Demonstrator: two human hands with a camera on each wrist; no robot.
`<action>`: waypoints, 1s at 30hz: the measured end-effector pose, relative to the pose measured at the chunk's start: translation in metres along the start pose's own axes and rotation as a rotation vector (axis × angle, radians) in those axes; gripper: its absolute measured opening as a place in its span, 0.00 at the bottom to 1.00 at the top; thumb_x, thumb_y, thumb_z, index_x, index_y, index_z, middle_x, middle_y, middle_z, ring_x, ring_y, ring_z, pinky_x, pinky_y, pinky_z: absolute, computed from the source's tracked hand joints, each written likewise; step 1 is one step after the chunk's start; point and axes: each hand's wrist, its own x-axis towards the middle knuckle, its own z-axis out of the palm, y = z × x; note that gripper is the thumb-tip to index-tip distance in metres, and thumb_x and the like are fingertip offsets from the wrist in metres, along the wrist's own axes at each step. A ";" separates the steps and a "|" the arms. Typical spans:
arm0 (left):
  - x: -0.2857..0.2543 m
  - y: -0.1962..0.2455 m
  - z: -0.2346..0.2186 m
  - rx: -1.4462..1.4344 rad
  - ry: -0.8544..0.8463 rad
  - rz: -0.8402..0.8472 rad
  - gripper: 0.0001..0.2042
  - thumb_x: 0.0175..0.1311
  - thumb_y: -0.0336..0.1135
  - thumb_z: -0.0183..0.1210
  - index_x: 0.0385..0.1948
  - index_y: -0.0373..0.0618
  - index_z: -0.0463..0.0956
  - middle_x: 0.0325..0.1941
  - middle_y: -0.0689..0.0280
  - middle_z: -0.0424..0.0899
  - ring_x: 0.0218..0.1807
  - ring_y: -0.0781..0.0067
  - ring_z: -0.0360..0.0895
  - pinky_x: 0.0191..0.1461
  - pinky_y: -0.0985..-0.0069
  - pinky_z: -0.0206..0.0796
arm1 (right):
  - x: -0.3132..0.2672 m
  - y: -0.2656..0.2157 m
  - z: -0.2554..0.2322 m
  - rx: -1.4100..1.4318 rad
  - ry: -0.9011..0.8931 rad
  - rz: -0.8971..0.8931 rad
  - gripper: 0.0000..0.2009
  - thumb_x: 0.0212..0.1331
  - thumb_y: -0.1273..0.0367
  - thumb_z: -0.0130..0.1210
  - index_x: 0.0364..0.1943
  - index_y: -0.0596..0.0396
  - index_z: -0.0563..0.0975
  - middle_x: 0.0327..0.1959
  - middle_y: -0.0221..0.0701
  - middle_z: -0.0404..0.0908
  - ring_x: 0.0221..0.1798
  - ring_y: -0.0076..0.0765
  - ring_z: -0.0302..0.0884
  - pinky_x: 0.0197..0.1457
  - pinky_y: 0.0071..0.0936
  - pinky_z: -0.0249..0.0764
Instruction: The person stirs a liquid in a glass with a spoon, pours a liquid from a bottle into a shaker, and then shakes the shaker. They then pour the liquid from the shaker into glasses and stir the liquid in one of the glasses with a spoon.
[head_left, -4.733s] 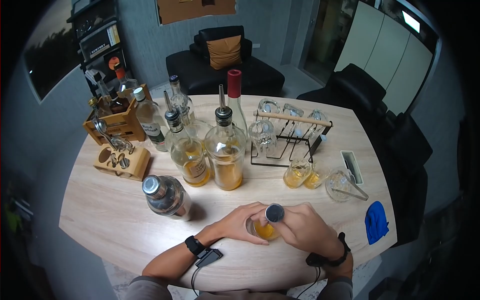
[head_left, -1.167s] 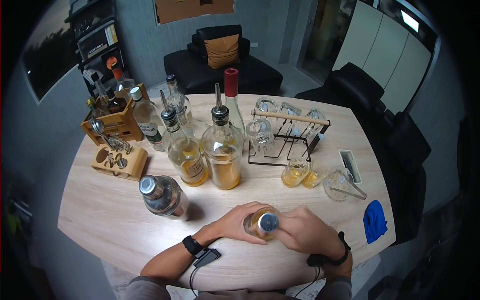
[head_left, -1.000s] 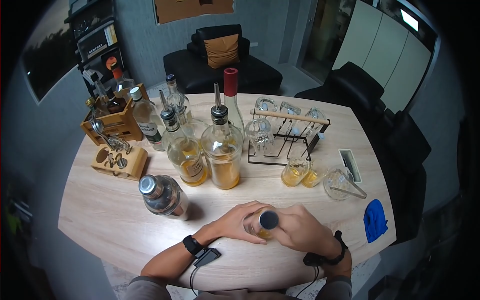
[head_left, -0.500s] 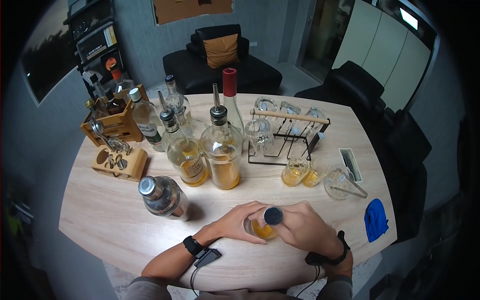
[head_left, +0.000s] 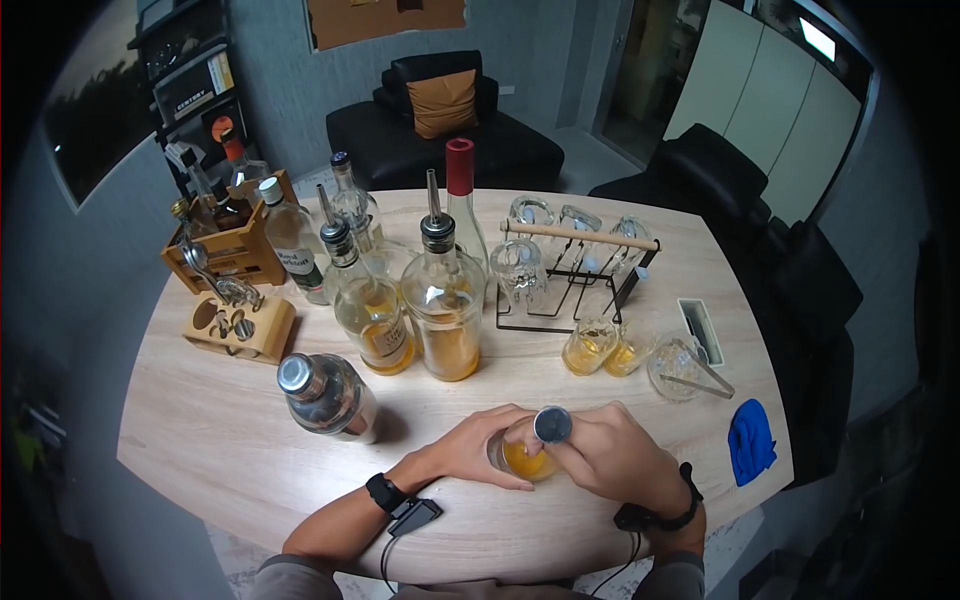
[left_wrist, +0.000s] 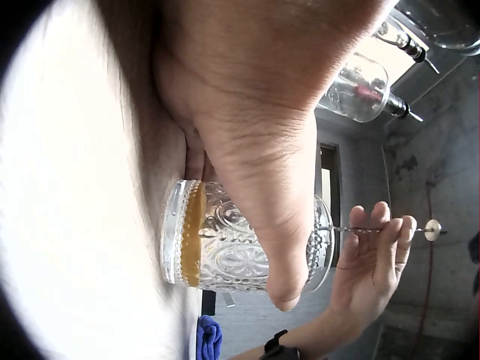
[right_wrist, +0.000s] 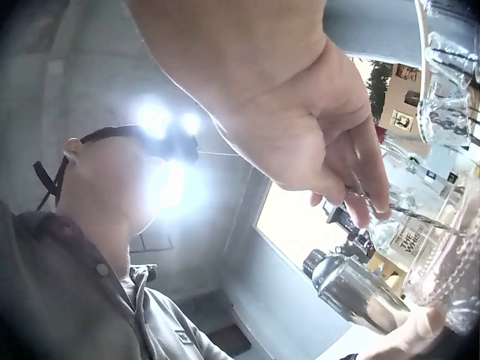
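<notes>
At the table's near edge, my left hand (head_left: pixel 472 447) grips a cut-pattern glass (left_wrist: pixel 236 259) with amber liquid in its bottom. The left wrist view shows the thumb wrapped across the glass's side. My right hand (head_left: pixel 615 458) pinches a bar spoon (left_wrist: pixel 433 229) by its twisted stem above the glass. Its round flat end (head_left: pixel 552 425) points up toward the head camera, and the stem (right_wrist: pixel 424 217) runs down into the glass. The spoon's lower end is hidden. A metal cocktail shaker (head_left: pixel 328 395) stands left of the hands.
Two pourer-topped bottles (head_left: pixel 447 320) stand ahead, with more bottles and a wooden crate (head_left: pixel 235 250) behind left. A wooden tool holder (head_left: pixel 240 325) is at left. Right are a glass rack (head_left: pixel 580 235), two amber-filled glasses (head_left: pixel 590 348), a bowl with tongs (head_left: pixel 680 370) and a blue cloth (head_left: pixel 750 443).
The bar spoon's round end swung left and down over the glass, then back up and right, with the right hand shifting along. The left hand stays on the glass.
</notes>
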 end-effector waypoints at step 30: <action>0.003 -0.011 0.001 0.083 0.001 0.082 0.42 0.44 0.48 0.80 0.63 0.42 0.72 0.59 0.58 0.81 0.61 0.58 0.78 0.66 0.66 0.68 | -0.001 -0.003 0.001 -0.092 -0.065 -0.186 0.11 0.58 0.74 0.57 0.45 0.61 0.76 0.33 0.43 0.82 0.35 0.53 0.82 0.37 0.42 0.79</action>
